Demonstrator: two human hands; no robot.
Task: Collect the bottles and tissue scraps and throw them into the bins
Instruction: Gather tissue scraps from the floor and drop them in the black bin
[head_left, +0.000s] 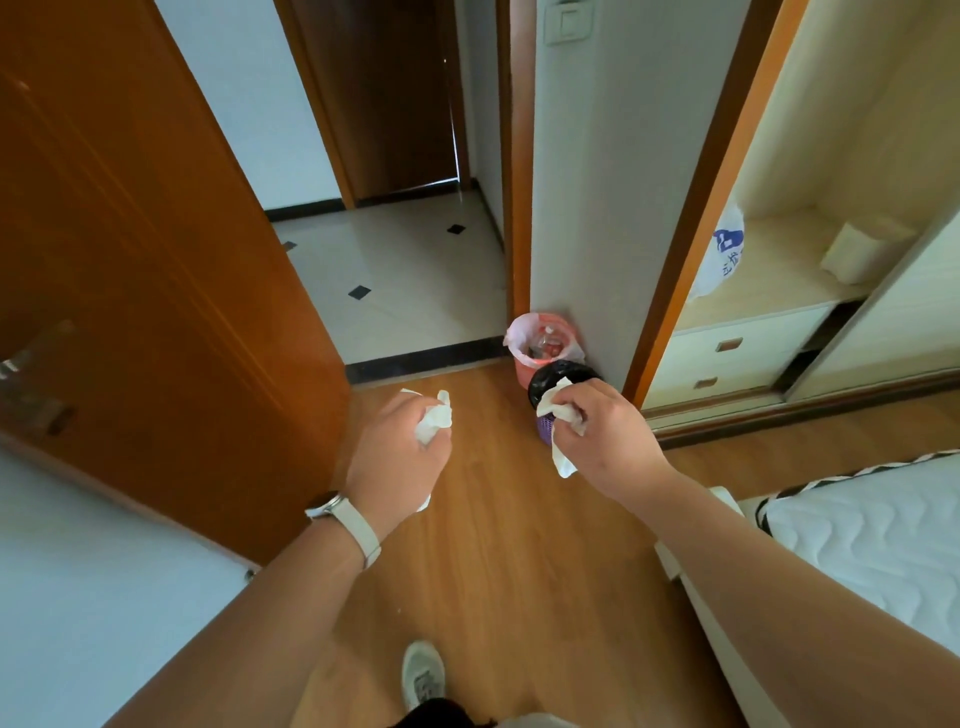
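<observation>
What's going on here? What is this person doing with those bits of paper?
A person is clearing up rubbish in a room. The left hand grips a tissue scrap and the right hand grips a second scrap. Both are held out toward two bins standing on the floor ahead: a pink bin with bottles in it, and a purple bin with a black liner, partly hidden behind the right hand. Neither scrap is in a bin yet.

Bins: round pink plastic bin (522, 370) against the grey wall (587, 208); purple plastic basket bin (544, 430) just before it.
Bottle: clear plastic bottle (546, 344) inside the pink bin.
Door: brown wooden door (156, 260), left of both.
</observation>
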